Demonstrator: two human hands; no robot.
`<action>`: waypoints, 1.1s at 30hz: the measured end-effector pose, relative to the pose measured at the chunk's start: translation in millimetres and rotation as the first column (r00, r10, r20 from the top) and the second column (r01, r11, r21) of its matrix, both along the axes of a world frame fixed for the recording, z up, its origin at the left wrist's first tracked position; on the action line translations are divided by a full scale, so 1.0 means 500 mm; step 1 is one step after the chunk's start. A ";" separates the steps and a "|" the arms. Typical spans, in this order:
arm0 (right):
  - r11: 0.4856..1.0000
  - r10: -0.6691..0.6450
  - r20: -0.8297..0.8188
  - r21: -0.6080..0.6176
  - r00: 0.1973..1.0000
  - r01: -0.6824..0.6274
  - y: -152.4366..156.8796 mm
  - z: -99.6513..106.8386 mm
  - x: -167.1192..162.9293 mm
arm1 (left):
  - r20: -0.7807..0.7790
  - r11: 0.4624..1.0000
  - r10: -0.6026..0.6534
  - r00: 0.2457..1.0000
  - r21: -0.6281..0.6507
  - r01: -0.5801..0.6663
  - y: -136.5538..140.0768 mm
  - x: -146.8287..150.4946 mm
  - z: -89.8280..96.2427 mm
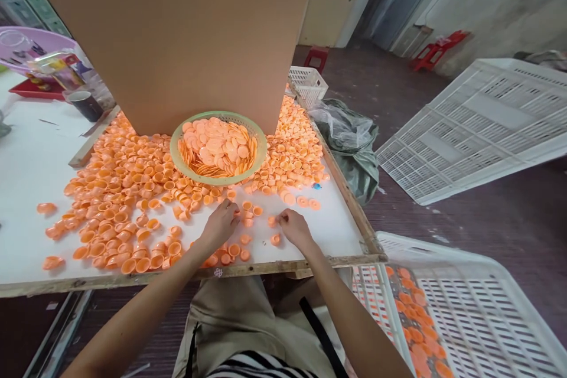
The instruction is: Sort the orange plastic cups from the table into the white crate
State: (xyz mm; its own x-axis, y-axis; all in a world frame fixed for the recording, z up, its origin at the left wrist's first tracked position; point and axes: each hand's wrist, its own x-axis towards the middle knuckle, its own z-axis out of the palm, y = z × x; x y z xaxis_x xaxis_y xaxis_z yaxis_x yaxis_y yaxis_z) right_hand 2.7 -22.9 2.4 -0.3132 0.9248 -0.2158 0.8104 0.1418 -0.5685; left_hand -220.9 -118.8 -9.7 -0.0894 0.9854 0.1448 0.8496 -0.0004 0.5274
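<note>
Small orange plastic cups (155, 177) lie in a wide loose heap on the white tabletop. My left hand (221, 224) is closed in a pinch at the near side of the heap, beside a few cups (247, 207); what its fingertips hold, if anything, is hidden. Across a small gap, my right hand (294, 228) has thumb and fingers pinched at a small orange cup (271, 221). Just below that hand sits another orange cup (275, 240). Behind both hands, a green basket (175, 156) holds a pile of flat orange discs (217, 144).
A tall brown board (190, 41) stands behind the basket. Wooden strips (349, 207) edge the table. Right of it are a green sack (354, 159), a leaning white crate (469, 124) and a lower white crate (443, 254) beside orange pieces. Back left is a purple basin (48, 36).
</note>
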 end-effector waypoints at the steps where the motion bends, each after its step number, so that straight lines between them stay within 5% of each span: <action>1: 0.999 -0.008 -0.010 0.041 1.000 0.008 -0.002 -0.001 0.002 | 0.038 1.000 0.013 0.999 0.010 -0.014 0.005 -0.001 -0.005; 7: 0.925 0.248 -0.122 0.324 0.961 -0.198 -0.018 -0.001 -0.057 | 0.354 0.995 0.085 0.931 -0.070 -0.064 0.019 -0.005 -0.026; 11: 0.904 0.311 0.022 0.302 0.950 -0.303 -0.010 -0.001 -0.095 | 0.314 0.998 0.065 0.947 -0.008 -0.065 0.012 -0.010 -0.019; 17: 0.950 0.230 -0.008 0.222 0.973 -0.222 0.014 -0.022 -0.076 | 0.206 0.996 -0.082 0.975 0.040 0.075 0.021 0.004 -0.002; 21: 0.972 0.158 0.081 0.162 0.984 -0.170 0.024 -0.027 -0.055 | 0.202 0.994 -0.050 0.978 -0.081 0.068 0.045 0.018 0.002; 24: 0.966 0.097 0.023 0.238 0.995 -0.100 0.015 -0.014 -0.051 | 0.283 0.984 0.040 0.958 -0.175 0.010 0.056 0.015 -0.001; 30: 0.866 0.416 -0.082 0.338 0.906 -0.367 -0.054 0.006 -0.086 | 0.346 0.987 0.092 0.934 -0.156 -0.039 0.055 0.003 -0.016; 33: 0.847 0.450 -0.026 0.329 0.893 -0.417 -0.078 -0.003 -0.101 | 0.331 0.984 0.149 0.932 -0.141 -0.107 0.060 0.008 -0.018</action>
